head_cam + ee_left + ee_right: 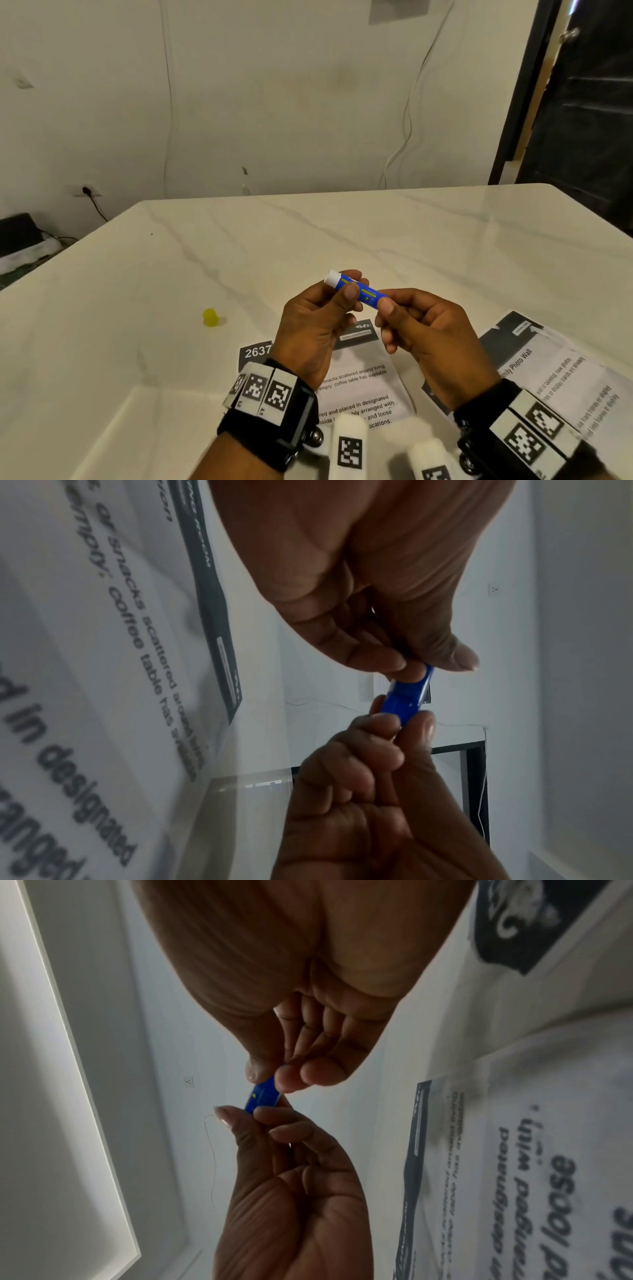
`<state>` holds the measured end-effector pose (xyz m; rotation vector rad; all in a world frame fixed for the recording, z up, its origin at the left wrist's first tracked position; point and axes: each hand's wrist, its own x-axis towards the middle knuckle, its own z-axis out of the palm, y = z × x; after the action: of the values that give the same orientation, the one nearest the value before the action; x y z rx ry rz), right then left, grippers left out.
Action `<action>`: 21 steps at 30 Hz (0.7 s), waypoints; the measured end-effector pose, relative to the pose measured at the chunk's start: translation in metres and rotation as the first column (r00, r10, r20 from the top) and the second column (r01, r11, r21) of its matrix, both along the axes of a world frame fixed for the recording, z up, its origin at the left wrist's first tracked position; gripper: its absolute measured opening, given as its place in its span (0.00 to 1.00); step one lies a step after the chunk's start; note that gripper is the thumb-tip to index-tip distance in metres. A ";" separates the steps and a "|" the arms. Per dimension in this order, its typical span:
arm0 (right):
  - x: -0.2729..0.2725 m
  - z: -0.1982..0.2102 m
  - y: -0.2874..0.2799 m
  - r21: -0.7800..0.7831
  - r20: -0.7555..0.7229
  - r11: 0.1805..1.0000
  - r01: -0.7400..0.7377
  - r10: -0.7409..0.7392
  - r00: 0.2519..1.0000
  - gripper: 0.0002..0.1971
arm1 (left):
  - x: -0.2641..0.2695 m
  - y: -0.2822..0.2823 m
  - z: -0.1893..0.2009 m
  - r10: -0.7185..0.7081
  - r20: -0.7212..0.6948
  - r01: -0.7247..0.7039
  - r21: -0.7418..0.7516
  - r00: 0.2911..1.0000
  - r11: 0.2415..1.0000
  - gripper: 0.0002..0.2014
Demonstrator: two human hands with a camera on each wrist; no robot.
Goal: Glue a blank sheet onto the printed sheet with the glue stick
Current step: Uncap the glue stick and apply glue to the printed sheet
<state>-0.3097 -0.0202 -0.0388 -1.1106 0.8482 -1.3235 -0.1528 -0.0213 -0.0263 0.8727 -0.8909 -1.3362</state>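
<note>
Grip: while the glue stick [356,289] is held up over the table, it is pinched at both ends; the left hand [313,329] has thumb and fingers curled round the end near the white tip, and the right hand [424,329] is closed on the blue base end between thumb and forefinger.
Long axis: the stick is held almost level, running from the white tip at far left down to the base at right, so the tip is pointed away from the sheets.
Cap: a yellow cap [210,317] is seen on the table [376,233] well apart to the left; the white tip is bare.
Step in hand: the base is judged to be under a twist, to wind glue out.
Printed sheet: a printed sheet [363,383] lies flat just below the hands, nearer the left hand; a second printed sheet [561,373] lies to the right.
Blank sheet: none can be made out for certain.
Coming move: the tip must be swung down toward the paper beneath.
</note>
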 end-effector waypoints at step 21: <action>0.000 -0.003 -0.003 0.006 -0.034 1.000 0.004 -0.004 0.999 0.17 | -0.006 0.003 0.003 0.003 -0.023 -0.004 -0.032 1.000 0.999 0.10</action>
<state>-0.3101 -0.0235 -0.0423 -1.1297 0.8796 -1.3076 -0.1590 -0.0186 -0.0237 0.8327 -0.8906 -1.3227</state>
